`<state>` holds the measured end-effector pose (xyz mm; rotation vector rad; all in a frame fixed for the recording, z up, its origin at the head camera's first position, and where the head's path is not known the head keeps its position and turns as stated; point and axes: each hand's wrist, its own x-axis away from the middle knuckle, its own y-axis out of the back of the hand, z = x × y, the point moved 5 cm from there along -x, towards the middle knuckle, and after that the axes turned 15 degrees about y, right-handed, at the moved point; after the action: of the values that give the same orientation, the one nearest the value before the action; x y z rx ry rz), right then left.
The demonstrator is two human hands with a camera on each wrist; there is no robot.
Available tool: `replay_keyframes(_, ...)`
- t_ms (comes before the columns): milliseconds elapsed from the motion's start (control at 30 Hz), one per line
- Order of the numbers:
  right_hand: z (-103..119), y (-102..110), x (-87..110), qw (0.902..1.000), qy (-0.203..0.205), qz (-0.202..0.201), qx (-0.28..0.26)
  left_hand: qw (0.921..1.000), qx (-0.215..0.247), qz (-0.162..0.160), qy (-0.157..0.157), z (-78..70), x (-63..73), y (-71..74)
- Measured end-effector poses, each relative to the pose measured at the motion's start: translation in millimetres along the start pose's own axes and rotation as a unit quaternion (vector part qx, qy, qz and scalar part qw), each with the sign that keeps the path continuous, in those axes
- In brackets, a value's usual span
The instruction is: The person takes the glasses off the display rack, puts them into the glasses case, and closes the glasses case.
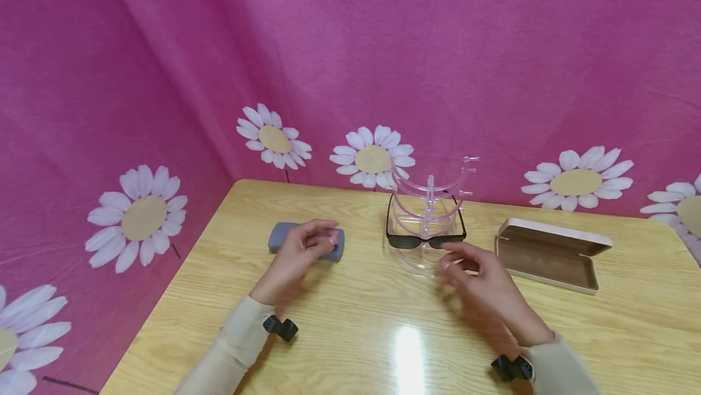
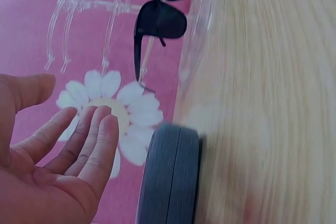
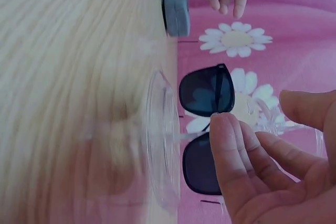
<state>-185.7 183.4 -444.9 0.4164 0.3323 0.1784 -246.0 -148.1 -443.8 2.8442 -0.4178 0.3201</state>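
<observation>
Black sunglasses hang on the lowest arm of a clear tiered display stand, lenses facing me. Beside their right lens is my right hand, its fingers loosely bent and the thumb apart; in the right wrist view its fingers overlap the sunglasses. My left hand hovers over a closed grey-blue glasses case on the table's left side. In the left wrist view its relaxed fingers stand apart from the case, with nothing between them.
An open glasses case with a brown lining lies to the right of the stand, lid tilted back. A pink cloth with white daisies hangs behind and left of the wooden table. The stand's upper arms hold no glasses.
</observation>
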Motion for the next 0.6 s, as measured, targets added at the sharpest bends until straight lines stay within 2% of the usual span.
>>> replay_keyframes(200, -1, 18, -2.6, 0.9982, 0.013, -0.044, 0.038, 0.9999, -0.004, 0.008, -0.013, -6.1, -2.9, -20.3)
replay_keyframes(300, -4, 30, -4.6, 0.9928, 0.019, -0.092, 0.073, 0.9999, -0.009, 0.004, -0.011, -8.6, -6.8, -31.3)
replay_keyframes(400, -10, 39, -5.9, 0.9876, 0.007, -0.120, 0.101, 0.9998, -0.016, 0.005, -0.009, -9.3, -13.3, -42.2)
replay_keyframes(467, -14, 42, -6.3, 0.9869, -0.009, -0.121, 0.107, 0.9997, -0.022, 0.007, -0.007, -9.4, -18.3, -48.6)
replay_keyframes(600, -23, 41, -9.9, 0.9896, -0.027, -0.093, 0.106, 0.9995, -0.030, 0.010, -0.004, -11.6, -27.1, -58.6)
